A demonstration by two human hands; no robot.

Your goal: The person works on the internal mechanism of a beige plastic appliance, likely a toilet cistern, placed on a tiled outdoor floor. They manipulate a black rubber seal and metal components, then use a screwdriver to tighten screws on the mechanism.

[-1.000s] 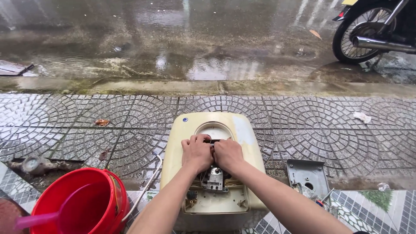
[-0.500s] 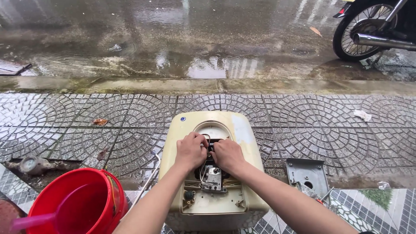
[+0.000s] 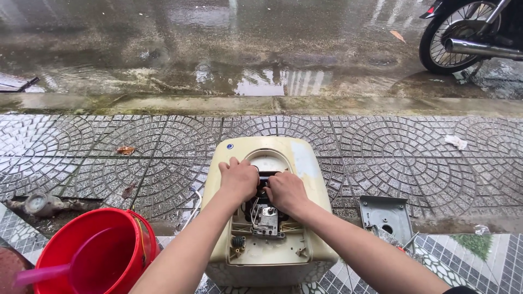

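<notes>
A cream-coloured water heater tank [image 3: 305,163] lies on the patterned pavement with its service cover off, showing wires and a small metal part [image 3: 266,220] inside. My left hand [image 3: 238,178] and my right hand [image 3: 286,190] are both over the open compartment, fingers curled around a dark round part [image 3: 263,187] at its upper end. What the fingers grip is mostly hidden by the hands themselves.
A red bucket [image 3: 65,245] with a pink ladle handle [image 3: 41,272] stands at the lower left. A grey cover plate [image 3: 385,218] lies at the right. A water meter [image 3: 37,203] sits left, a wet road and a motorbike wheel [image 3: 457,35] beyond the kerb.
The view has shifted slightly. Both hands stay on the same spot in the heater's compartment, with small changes in finger position.
</notes>
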